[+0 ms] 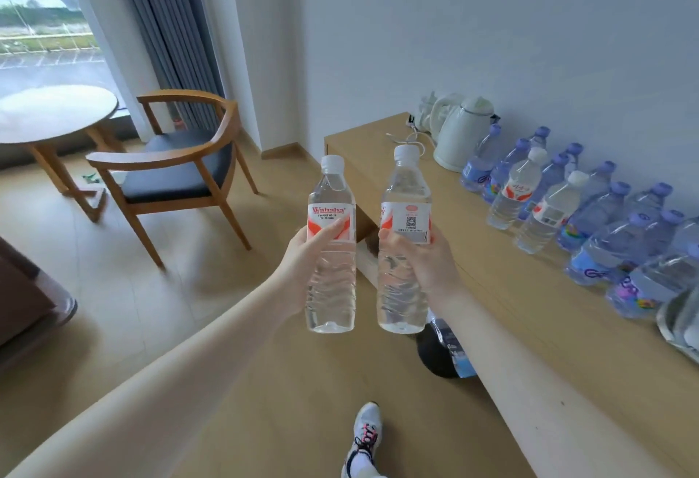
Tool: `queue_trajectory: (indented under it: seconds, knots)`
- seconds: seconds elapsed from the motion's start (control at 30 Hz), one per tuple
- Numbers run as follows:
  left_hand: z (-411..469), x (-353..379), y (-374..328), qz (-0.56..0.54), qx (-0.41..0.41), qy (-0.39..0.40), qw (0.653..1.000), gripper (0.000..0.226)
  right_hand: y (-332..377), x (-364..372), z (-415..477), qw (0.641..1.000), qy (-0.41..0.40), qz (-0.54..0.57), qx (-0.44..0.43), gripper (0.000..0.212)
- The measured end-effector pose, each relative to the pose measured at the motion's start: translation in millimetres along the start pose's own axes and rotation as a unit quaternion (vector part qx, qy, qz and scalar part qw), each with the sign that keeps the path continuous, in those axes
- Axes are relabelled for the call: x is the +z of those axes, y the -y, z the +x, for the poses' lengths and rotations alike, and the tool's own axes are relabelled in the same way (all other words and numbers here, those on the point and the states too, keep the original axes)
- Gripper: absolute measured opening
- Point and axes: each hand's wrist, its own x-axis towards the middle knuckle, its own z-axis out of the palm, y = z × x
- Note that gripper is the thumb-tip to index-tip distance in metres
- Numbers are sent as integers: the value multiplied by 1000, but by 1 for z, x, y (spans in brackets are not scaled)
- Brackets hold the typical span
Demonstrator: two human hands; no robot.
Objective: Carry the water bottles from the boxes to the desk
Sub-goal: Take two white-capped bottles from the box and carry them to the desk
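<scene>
My left hand (302, 258) grips a clear water bottle (331, 288) with a white cap and a red-and-white label, held upright in front of me. My right hand (427, 262) grips a second bottle (401, 288) of the same kind, also upright, just left of the desk's near edge. The light wooden desk (510, 288) runs along the wall on the right. On it stand several blue-capped bottles (601, 220) and two white-capped ones (518, 190) in rows against the wall. No boxes are in view.
A white kettle (461, 133) with its cord sits at the desk's far end. A wooden armchair (177, 163) and a round table (53, 114) stand by the window at left. A dark object (435, 356) lies under the desk, and a metal tray (677, 318) shows at the right edge.
</scene>
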Motion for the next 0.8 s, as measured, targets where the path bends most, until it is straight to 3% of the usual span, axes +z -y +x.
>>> queue_trajectory:
  seconds: [0.13, 0.3, 0.57, 0.7, 0.8]
  knots:
    - [57, 13, -26, 31, 5, -4, 1000, 53, 1, -8, 57, 1000, -15, 21, 3, 58]
    - [131, 40, -60, 58, -6, 14, 998, 67, 18, -32, 133, 999, -14, 35, -14, 56]
    - [231, 98, -93, 96, 9, 55, 994, 75, 33, -85, 226, 996, -78, 6, -32, 40]
    - [276, 121, -109, 109, 14, 79, 991, 78, 40, -105, 255, 989, -143, -13, -44, 76]
    - [315, 137, -121, 123, 37, 117, 985, 77, 42, -119, 280, 981, -189, -34, -40, 70]
